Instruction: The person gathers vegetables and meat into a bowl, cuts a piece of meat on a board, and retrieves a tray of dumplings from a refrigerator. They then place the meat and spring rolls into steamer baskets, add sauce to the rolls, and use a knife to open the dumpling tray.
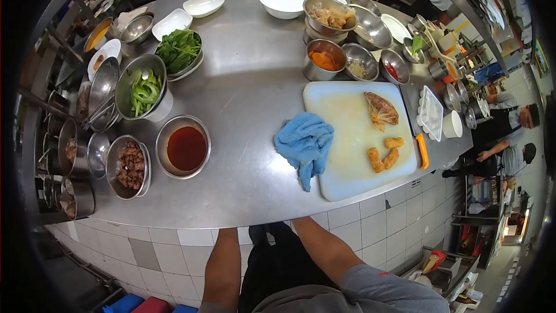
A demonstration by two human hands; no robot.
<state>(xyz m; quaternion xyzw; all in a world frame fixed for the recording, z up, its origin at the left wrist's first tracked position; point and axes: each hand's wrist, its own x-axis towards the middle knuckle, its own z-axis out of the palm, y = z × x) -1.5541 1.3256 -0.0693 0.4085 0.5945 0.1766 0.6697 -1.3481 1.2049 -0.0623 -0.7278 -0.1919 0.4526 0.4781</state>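
Both my forearms reach down toward the front edge of the steel table (243, 191), and my hands are hidden below it. Closest to my right arm are a blue cloth (306, 142) and a white cutting board (347, 168). On the board lie a browned piece of cooked meat (381, 110) and several short golden-brown pieces (376, 160). An orange-handled knife (422, 152) rests along the board's right side. A steel bowl of dark red sauce (186, 148) stands to the left, beside a bowl of browned meat chunks (131, 168).
Sliced green vegetable (146, 93) and leafy greens (179, 50) fill bowls at left. Behind the board stand a pot with orange pieces (324, 61) and several steel bowls. White dishes (282, 1) line the back. Other people (512, 159) stand at far right.
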